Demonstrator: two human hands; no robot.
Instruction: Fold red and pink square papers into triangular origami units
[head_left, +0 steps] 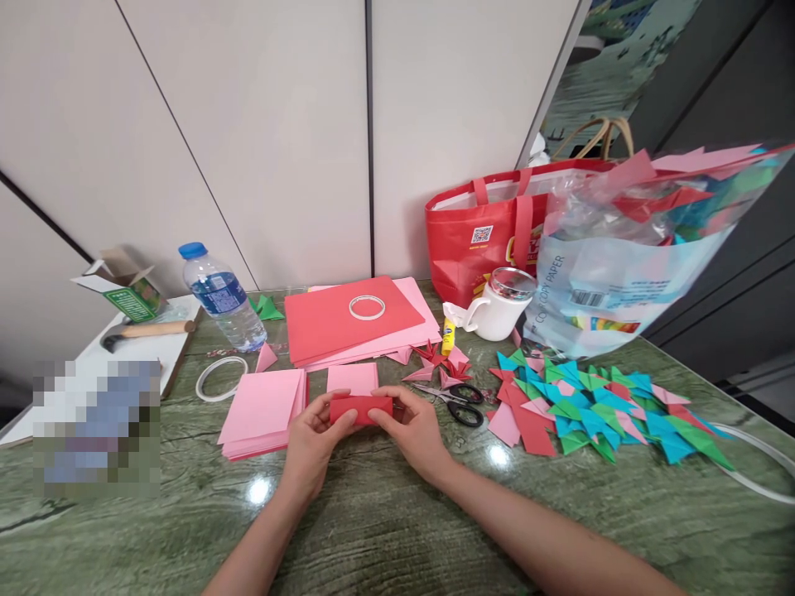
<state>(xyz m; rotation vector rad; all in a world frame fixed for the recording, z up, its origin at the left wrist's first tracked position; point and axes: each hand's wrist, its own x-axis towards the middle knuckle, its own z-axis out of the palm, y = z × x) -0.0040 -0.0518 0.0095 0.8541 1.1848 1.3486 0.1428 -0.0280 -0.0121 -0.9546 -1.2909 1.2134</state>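
A folded piece of red paper (361, 411) is held up between my two hands, over the green marbled table. My left hand (320, 434) pinches its left end, thumb in front and fingers behind. At the right end, my right hand (411, 426) grips it the same way. Just behind lies a small stack of pink paper (352, 377), partly covered by my fingers. Left of my left hand is a larger stack of pink paper squares (264, 406). Black-handled scissors (463, 403) rest to the right of my right hand, beside several pink and red folded pieces (435, 364).
Red sheets (335, 323) bear a tape roll (367, 307). A water bottle (220, 302), another tape roll (217, 379) and a hammer (146, 331) stand or lie leftward. Rightward are a glue stick (448, 337), a white mug (500, 310), a plastic bag (614, 273) and a colourful folded-paper pile (596, 406).
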